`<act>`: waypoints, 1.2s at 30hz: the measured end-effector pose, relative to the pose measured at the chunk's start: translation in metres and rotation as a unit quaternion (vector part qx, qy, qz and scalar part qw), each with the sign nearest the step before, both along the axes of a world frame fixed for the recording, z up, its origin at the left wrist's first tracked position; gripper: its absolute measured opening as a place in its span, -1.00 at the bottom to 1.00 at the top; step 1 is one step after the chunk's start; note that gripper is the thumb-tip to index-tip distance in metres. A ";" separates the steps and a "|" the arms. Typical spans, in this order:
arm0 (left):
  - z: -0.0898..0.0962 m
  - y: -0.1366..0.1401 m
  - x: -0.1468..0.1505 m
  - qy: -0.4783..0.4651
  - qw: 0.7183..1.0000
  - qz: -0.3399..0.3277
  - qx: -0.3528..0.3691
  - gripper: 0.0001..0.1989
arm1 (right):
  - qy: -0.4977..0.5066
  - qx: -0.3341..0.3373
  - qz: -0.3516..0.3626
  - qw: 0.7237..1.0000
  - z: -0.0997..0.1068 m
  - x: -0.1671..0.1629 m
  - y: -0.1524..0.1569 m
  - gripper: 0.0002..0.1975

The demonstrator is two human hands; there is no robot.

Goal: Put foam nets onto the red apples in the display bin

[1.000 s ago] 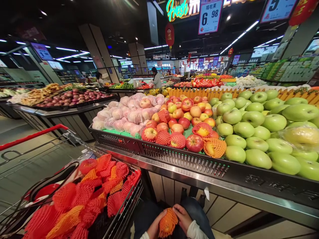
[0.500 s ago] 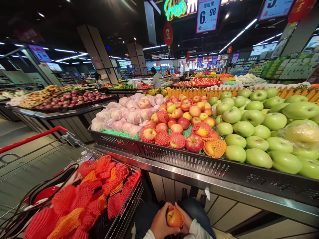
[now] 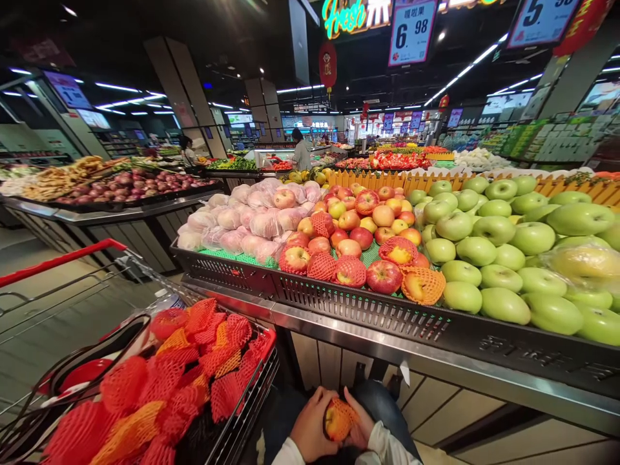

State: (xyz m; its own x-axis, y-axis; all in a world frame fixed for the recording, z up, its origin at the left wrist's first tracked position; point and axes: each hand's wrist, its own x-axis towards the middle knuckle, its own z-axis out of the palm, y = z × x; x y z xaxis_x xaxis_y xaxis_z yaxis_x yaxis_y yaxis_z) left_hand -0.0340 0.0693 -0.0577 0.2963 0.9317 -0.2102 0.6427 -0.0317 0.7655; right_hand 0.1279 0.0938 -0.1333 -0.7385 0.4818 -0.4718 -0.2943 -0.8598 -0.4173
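Low at the bottom of the head view, in front of my knees, an apple (image 3: pixel 334 423) sits between my two hands. An orange foam net (image 3: pixel 345 413) covers its right side, while its left side shows bare yellow-red skin. My left hand (image 3: pixel 312 423) curls round the apple from the left. On the right, my right hand (image 3: pixel 360 420) grips the net and the apple, its thumb raised along the side. Beyond them is a black crate (image 3: pixel 358 303) of red apples (image 3: pixel 382 276), some in red or orange foam nets. Part of each hand's fingers is hidden behind the fruit.
A shopping cart (image 3: pixel 62 258) at the left holds a heap of red and orange foam nets (image 3: pixel 179 381). Green apples (image 3: pixel 506 307) fill the display's right side, and wrapped pale fruit (image 3: pixel 242 219) its left. The display's metal edge (image 3: pixel 339 334) runs above my hands. Two people stand far back.
The whole view has shifted slightly. My right thumb stands more upright beside the apple, and the orange net covers a little more of its top. Both hands still hold it.
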 end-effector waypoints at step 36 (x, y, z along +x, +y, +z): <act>0.320 0.238 0.087 0.299 0.887 0.001 0.352 -0.58 | 0.011 0.046 -0.075 0.996 -0.006 0.009 -0.003 -0.24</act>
State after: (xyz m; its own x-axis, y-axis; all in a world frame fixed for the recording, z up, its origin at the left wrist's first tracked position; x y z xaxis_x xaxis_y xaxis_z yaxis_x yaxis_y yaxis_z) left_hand 0.0530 0.3070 0.2625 0.3266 0.8943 0.3058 0.9274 -0.3657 0.0790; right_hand 0.1374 0.0906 -0.1395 -0.6648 0.6275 -0.4053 -0.4267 -0.7643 -0.4834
